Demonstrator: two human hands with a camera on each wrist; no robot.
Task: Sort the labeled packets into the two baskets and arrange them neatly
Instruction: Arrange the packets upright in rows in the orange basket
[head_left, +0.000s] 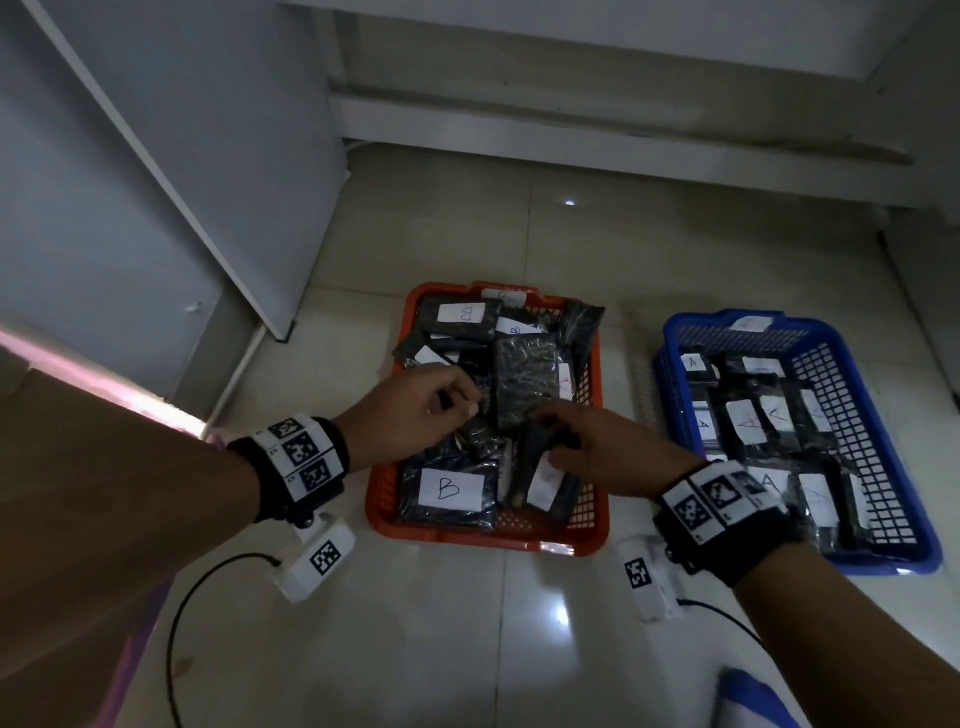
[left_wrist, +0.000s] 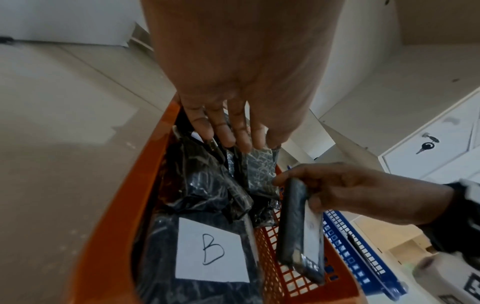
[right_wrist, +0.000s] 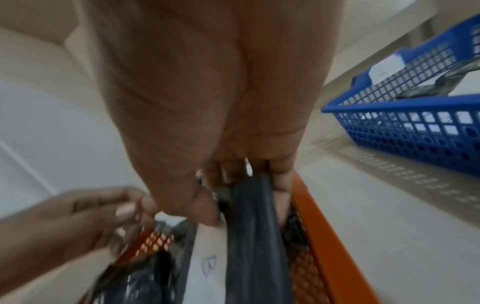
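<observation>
Right hand (left_wrist: 358, 195) is clamped on a dark packet (left_wrist: 298, 230), thumb one side, fingers the other, holding it on edge over the near right corner of the orange basket (head_left: 387, 499). Its white label seems to read B, though that view is blurred. Left hand (head_left: 410, 410) sits at about ten o'clock from the right hand, fingers extended, tips down on the crinkled packets (head_left: 524, 379) mid-basket; I see no grip there.

Here's the danger: that held packet is upright in a slick wrapper, so a loose pinch could let it slide and land crooked across the big B-labelled packet (head_left: 449, 491) at seven o'clock. The pile is already jumbled, and pressing with the left fingers may shove neighbours over the rim. At three o'clock sits the blue basket (head_left: 883, 551) of A packets, near enough for a misdrop.
</observation>
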